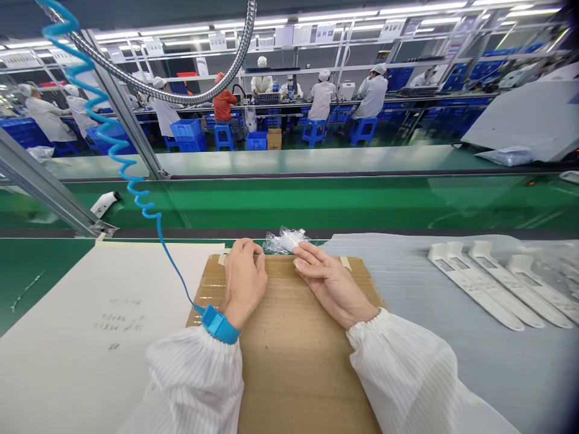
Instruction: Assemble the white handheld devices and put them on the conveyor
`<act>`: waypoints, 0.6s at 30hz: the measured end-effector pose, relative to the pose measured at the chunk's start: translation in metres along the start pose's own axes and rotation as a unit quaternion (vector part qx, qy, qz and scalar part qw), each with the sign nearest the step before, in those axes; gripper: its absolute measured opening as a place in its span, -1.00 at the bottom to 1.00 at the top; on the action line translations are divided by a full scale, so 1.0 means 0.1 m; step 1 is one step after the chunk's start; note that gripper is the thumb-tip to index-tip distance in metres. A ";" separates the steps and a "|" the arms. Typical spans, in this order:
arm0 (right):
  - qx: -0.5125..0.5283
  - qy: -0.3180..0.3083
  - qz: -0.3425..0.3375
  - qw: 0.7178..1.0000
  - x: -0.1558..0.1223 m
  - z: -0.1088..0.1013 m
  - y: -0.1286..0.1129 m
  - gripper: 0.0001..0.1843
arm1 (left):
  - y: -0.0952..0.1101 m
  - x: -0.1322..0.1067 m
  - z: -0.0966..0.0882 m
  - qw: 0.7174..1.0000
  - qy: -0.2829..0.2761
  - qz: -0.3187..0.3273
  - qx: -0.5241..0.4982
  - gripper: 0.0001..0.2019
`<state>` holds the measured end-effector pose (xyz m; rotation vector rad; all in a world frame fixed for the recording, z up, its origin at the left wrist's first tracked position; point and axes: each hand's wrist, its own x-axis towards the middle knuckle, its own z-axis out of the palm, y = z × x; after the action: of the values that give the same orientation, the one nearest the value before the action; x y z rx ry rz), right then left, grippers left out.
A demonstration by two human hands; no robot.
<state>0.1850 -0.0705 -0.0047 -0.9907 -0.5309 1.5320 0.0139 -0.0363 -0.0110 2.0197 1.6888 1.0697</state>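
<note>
A brown cardboard sheet (294, 361) lies flat in front of me, with pieces of tape at its far corners. My left hand (245, 277) rests on its far left part, fingers loosely bent towards the far edge and thumb apart; no held thing shows. A blue wrist strap (220, 325) with a coiled blue cord (106, 126) is around that wrist. On the far right part is my right hand (332, 283), open, its fingers stretched inward. Just beyond its fingertips sits a crumpled clear plastic bag (284, 240).
Several white flat slotted parts (479, 286) lie on grey foam sheeting (407, 361) at the right, beside clear bags. A white board (58, 349) with handwriting lies left. Beyond are a green conveyor belt (294, 202), a white handheld device (105, 204) and people working at another line.
</note>
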 end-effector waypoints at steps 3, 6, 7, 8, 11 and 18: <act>-0.002 0.000 0.000 1.000 0.00 0.00 0.00 -0.50 | 0.00 0.00 0.00 1.000 -0.001 -0.002 -0.003 -0.89; -0.002 0.003 0.000 1.000 0.01 0.01 0.00 -0.51 | 0.00 0.00 0.00 1.000 -0.003 -0.002 -0.003 -0.89; -0.003 0.004 0.000 1.000 0.01 0.01 0.00 -0.50 | 0.00 0.00 -0.01 1.000 -0.004 -0.003 -0.003 -0.89; -0.003 0.004 0.000 1.000 0.01 0.01 0.00 -0.50 | 0.01 0.00 -0.01 1.000 -0.005 -0.003 -0.004 -0.89; -0.003 0.007 0.002 1.000 0.00 0.01 -0.01 -0.49 | 0.01 0.00 -0.01 1.000 -0.008 -0.005 -0.004 -0.88; -0.002 0.008 0.003 1.000 0.01 0.01 0.00 -0.50 | 0.01 0.00 -0.01 1.000 -0.007 -0.002 0.000 -0.88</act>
<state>0.1844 -0.0694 -0.0044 -1.0070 -0.5199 1.5273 0.0142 -0.0366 -0.0096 2.0180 1.6852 1.0518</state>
